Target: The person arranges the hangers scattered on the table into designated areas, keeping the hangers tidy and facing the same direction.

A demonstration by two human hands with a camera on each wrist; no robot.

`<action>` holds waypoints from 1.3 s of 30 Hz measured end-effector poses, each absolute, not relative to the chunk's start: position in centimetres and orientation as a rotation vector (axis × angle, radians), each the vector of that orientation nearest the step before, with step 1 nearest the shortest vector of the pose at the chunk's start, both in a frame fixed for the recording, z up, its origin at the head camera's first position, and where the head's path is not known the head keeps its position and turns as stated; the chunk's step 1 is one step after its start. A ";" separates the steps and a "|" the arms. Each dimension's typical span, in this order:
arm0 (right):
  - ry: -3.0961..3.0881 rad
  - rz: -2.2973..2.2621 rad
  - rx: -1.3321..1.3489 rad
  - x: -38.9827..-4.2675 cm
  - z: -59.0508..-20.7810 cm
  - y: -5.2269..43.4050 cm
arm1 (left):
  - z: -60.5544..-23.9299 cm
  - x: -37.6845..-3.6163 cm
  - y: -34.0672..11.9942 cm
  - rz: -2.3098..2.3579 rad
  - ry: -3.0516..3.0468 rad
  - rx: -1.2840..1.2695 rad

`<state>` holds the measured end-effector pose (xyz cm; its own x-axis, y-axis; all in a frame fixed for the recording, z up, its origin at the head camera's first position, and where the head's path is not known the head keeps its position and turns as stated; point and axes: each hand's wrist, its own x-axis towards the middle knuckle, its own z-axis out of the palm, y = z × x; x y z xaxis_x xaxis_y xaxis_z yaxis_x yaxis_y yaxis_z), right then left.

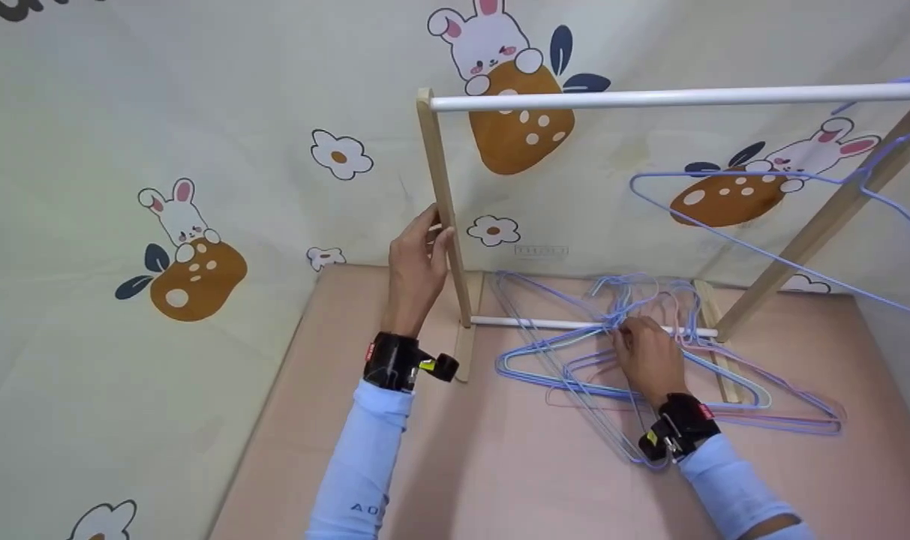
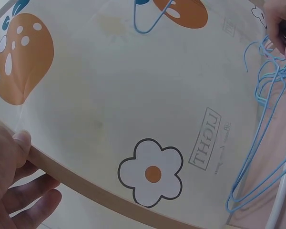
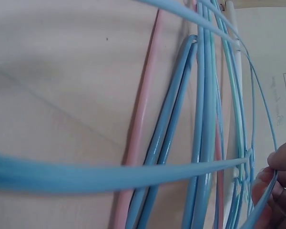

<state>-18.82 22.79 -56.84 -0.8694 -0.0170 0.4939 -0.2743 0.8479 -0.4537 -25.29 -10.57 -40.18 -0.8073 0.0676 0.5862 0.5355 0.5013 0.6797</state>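
Right hand (image 1: 647, 358) low over the pinkish tabletop (image 1: 424, 465), fingers curled down into the pile of wire hangers (image 1: 612, 375), pinching at the necks where the hooks bunch together. In the right wrist view the fingertips (image 3: 271, 191) close round a thin blue wire; exactly which hanger it belongs to, cannot tell. Pile lies flat on the table at the foot of the rack, mostly blue hangers, some pink, 1 pale green, tangled and overlapping, draped across the white lower bar (image 1: 537, 323). Black wrist straps and light blue sleeves on both arms.

Left hand (image 1: 417, 259) further back and higher, wrapped round the left wooden post (image 1: 443, 202) of the rack, thumb on the front, fingers behind. Left wrist view shows thumb (image 2: 23, 140) pressed on the post edge, fingers curled beneath.

Above, white top rail (image 1: 672, 96) runs between left post and slanted right post (image 1: 822, 225). 1 blue hanger (image 1: 762, 247) hangs off the rail near the right end, tilted. Behind, cream backdrop (image 1: 237, 112) with rabbits and flowers.
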 end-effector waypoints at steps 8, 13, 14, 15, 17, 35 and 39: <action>-2.545 0.744 0.177 -18.4 -56.0 23.2 | -40.1 -25.3 -10.6 -1.276 -2.275 -0.483; -2.502 0.757 0.188 -18.2 -55.4 23.5 | -40.1 -25.3 -10.5 -1.276 -2.280 -0.481; -2.489 0.762 0.192 -18.2 -55.3 23.6 | -40.0 -25.3 -10.5 -1.278 -2.280 -0.482; -2.477 0.769 0.197 -18.1 -55.1 23.6 | -40.0 -25.3 -10.4 -1.280 -2.280 -0.482; -2.449 0.785 0.210 -18.0 -54.7 23.8 | -40.0 -25.3 -10.4 -1.282 -2.279 -0.482; -2.240 0.785 0.379 -17.7 -50.0 24.3 | -40.2 -25.5 -10.5 -1.267 -2.254 -0.485; -2.207 0.801 0.370 -17.4 -48.9 24.5 | -40.2 -25.4 -10.5 -1.277 -2.254 -0.480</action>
